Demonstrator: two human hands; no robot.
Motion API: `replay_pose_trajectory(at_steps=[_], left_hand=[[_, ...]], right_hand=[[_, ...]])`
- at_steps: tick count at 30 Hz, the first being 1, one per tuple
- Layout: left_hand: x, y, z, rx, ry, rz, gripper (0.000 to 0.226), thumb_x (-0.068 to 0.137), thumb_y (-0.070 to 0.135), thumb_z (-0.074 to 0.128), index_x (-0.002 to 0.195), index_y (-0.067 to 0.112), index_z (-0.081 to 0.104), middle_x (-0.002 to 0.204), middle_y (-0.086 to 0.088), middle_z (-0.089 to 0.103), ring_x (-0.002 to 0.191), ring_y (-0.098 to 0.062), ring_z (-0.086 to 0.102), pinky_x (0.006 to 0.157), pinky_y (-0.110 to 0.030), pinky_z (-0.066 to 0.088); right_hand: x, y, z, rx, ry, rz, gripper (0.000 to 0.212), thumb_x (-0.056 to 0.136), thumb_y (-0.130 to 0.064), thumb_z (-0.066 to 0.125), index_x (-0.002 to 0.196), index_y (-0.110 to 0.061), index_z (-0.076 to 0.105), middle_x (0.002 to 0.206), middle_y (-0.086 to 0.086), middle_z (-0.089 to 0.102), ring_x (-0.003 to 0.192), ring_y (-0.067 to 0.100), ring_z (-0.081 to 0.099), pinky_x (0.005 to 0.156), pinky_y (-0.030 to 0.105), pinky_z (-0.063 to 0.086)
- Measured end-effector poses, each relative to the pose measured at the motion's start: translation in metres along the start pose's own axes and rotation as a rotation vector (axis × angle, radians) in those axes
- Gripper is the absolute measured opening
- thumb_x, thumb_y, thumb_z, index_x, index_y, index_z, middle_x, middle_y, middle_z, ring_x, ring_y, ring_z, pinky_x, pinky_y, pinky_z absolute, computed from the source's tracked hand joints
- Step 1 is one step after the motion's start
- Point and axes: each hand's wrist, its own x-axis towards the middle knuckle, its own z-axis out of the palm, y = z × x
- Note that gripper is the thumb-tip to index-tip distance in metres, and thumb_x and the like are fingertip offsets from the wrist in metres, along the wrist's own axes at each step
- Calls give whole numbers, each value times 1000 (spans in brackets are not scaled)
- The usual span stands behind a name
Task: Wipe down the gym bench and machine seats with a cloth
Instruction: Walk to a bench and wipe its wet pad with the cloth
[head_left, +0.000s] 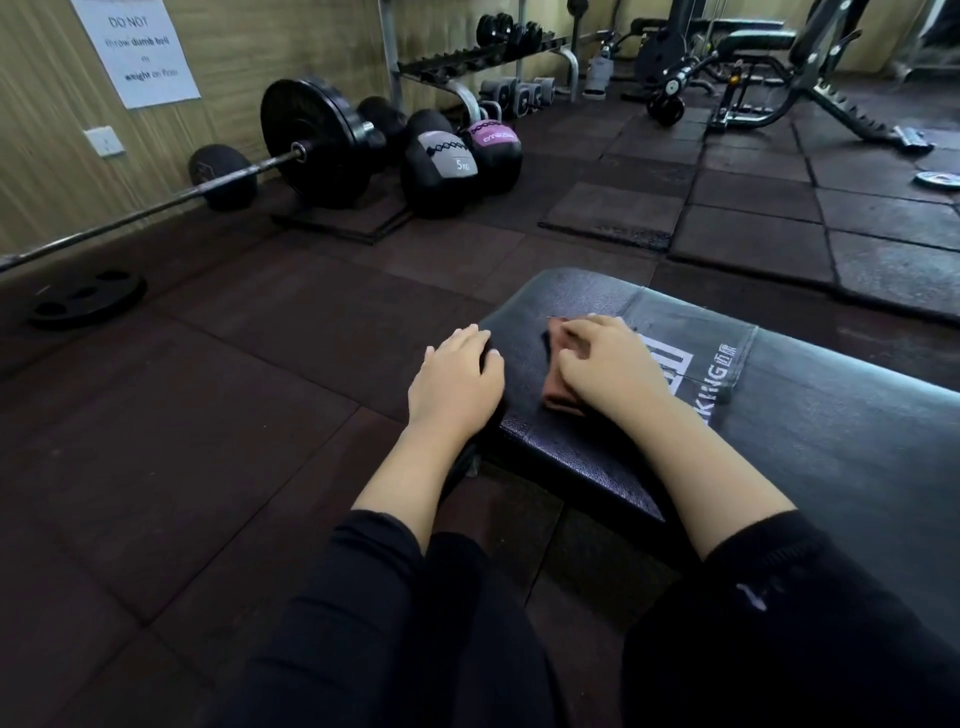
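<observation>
We're mid-wipe: right hand presses the cloth on the bench, fingers bent over it. Left hand rests flat and relaxed at the bench edge, and the upper-right machine seats look still to do.

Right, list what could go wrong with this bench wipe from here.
1. The cloth is bunched small under the right hand, so patches of the bench may well get missed.
2. The left hand rests at the pad's rounded edge and could slip off if leaned on.
3. A weight plate lies loose on the floor nearby, a possible trip hazard.
</observation>
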Motion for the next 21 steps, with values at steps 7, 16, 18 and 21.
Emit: replay_pose_trajectory(at_steps=[7,16,18,21], left_hand=[[2,6,7,141,26,50,50,101,36,37,149,21,35,159,3,24,147,-10,13,120,-37,4],[7,-3,20,199,143,113,49,99,39,39,146,25,41,156,2,32,144,-14,24,118,-34,15],[6,-3,21,199,175,131,50,96,39,38,142,22,47,152,-2,39,141,-19,32,116,-38,22],[2,3,18,209,163,127,62,88,43,25,139,19,52,148,-6,45,137,-24,40,113,-44,29]], right_hand=[[8,-2,18,-38,74,-15,34,93,-33,42,123,-30,58,134,5,51,127,29,35,111,47,21],[4,-3,26,-73,44,-51,43,94,-34,46,137,-28,45,151,11,31,141,30,18,117,35,7],[4,-3,26,-17,61,-133,42,92,-21,47,135,-19,50,146,14,40,138,29,28,115,32,10],[8,-1,25,84,-20,-219,48,83,-8,43,130,-7,54,137,17,49,131,35,39,115,36,18]])
